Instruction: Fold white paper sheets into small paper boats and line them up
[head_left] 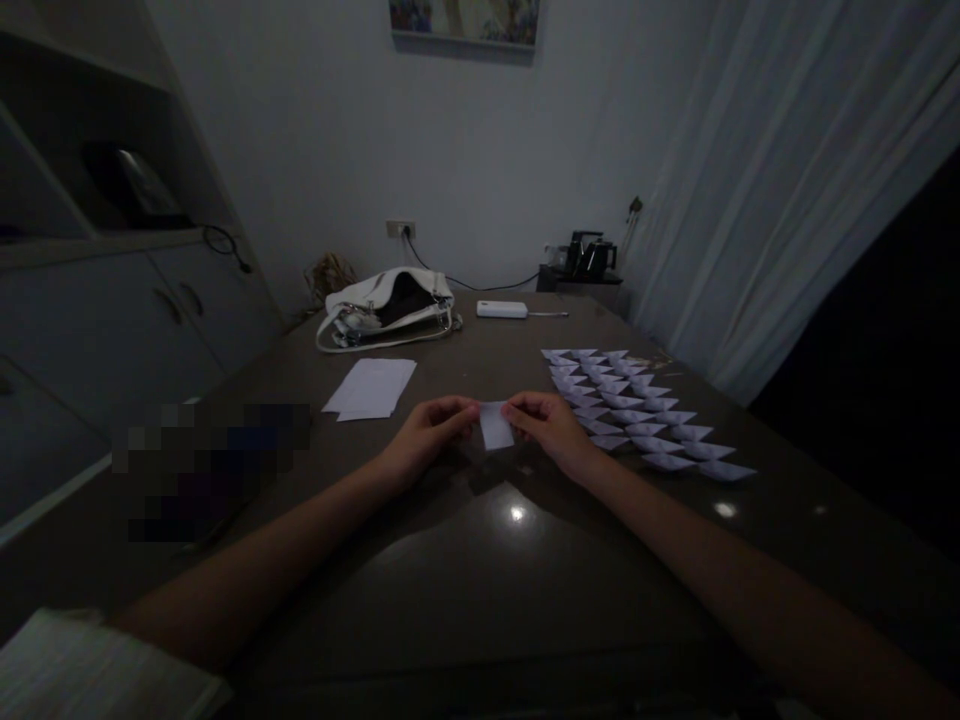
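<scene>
A small folded piece of white paper (496,428) is held up over the dark table (450,580). My left hand (435,428) pinches its upper left corner between thumb and fingers. At the opposite corner, my right hand (551,425) grips the paper in the same way. To the right of my right hand stand rows of folded paper boats (649,418). A stack of white paper sheets (373,388) lies beyond my left hand, to its left.
At the back of the table sit a white handbag (390,305) and a white power bank (502,310) with a short cable. A blurred-out patch (217,470) covers something on the left. Black kettles (592,255) stand behind the far right corner.
</scene>
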